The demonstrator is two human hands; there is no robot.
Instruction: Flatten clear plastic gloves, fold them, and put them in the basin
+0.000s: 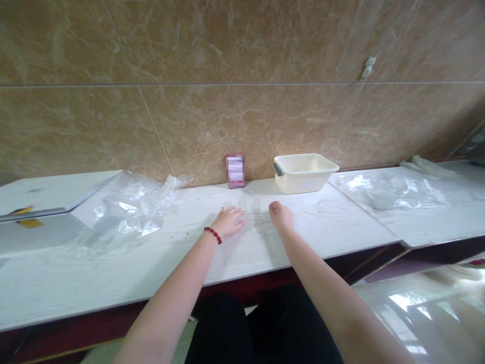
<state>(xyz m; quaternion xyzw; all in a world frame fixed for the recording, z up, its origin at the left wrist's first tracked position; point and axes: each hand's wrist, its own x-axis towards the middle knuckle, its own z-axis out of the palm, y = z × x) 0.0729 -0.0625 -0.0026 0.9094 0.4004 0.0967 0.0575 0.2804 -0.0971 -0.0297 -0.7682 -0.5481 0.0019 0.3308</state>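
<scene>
My left hand (pixel 228 222), with a red bead bracelet (pixel 212 235) on the wrist, lies low over the white wood-grain table (pixel 303 240). Its fingers are stretched out and slightly apart. To the right, my right hand (pixel 281 216) is closed with its fingers curled together; whether anything is in them is hidden. Faint, see-through shapes (pixel 248 203) show on the tabletop between and just beyond the hands, too indistinct to name. Behind them a small card with a red border (pixel 235 171) leans upright against the wall. A cream plastic bin (pixel 303 180) stands beyond my right hand.
At the left lies a large white box (pixel 56 189), with crumpled clear plastic bags (pixel 132 207) beside it. More clear plastic (pixel 397 189) lies on the adjoining table at the right. A brown marble wall (pixel 212 116) closes off the back. The table's front edge runs before my legs.
</scene>
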